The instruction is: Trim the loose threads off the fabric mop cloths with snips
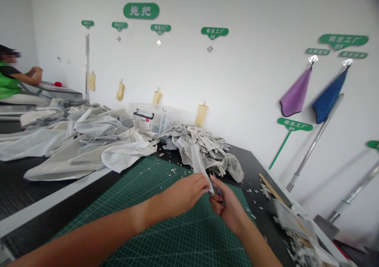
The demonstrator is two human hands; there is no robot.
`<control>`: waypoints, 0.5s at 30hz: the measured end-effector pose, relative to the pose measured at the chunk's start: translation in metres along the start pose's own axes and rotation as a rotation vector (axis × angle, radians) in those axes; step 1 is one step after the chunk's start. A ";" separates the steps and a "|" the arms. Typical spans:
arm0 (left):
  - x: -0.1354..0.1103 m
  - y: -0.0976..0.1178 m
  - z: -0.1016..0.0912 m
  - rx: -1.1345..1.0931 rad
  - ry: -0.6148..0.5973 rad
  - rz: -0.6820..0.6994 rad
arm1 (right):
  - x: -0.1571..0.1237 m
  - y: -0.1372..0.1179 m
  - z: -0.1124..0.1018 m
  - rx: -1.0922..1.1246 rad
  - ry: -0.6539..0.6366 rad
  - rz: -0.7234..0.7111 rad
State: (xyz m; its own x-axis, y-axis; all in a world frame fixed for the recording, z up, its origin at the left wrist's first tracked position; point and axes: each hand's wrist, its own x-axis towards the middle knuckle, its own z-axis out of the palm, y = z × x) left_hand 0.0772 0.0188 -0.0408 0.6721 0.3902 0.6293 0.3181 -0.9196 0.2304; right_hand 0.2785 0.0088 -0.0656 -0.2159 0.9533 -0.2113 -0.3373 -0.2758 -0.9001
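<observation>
Pinched in my left hand (194, 188) is a narrow strip of pale grey fabric (197, 159), which stretches up and away toward a heap of grey fabric pieces (204, 140). My right hand (226, 204) is closed around the blue-grey handles of scissors (218, 191). The blades are mostly hidden at the fabric's near end, close to my left fingers. Both hands are above a green gridded cutting mat (142, 219), and small pale scraps (173, 171) are scattered over its far part.
Large grey fabric sheets (83, 140) are piled at left. Behind them stands a clear plastic box (154, 117). Cut scraps (302, 247) and a wooden ruler-like strip (274, 188) lie along the right edge. A person in a green vest (10, 81) sits far left.
</observation>
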 end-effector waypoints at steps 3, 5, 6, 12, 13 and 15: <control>-0.020 0.021 -0.005 -0.041 -0.133 0.069 | -0.022 0.023 0.013 -0.173 0.126 -0.069; -0.030 0.030 -0.008 -0.148 -0.155 0.000 | -0.033 0.038 0.018 -0.305 0.217 -0.097; -0.034 0.032 -0.008 -0.199 -0.136 -0.075 | -0.036 0.046 0.019 -0.360 0.256 -0.102; -0.052 0.008 0.031 -0.545 -0.053 -0.777 | -0.042 0.082 0.011 -0.547 0.234 -0.314; -0.054 0.004 0.039 -0.677 -0.124 -0.869 | -0.043 0.086 0.010 -0.600 0.202 -0.364; -0.059 -0.001 0.052 -0.868 -0.189 -0.958 | -0.045 0.092 0.012 -0.725 0.153 -0.428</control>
State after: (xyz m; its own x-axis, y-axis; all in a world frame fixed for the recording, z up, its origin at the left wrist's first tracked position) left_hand 0.0716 -0.0010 -0.1165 0.5261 0.8374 -0.1481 0.2348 0.0243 0.9717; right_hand 0.2463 -0.0612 -0.1342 -0.0597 0.9778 0.2006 0.3198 0.2091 -0.9241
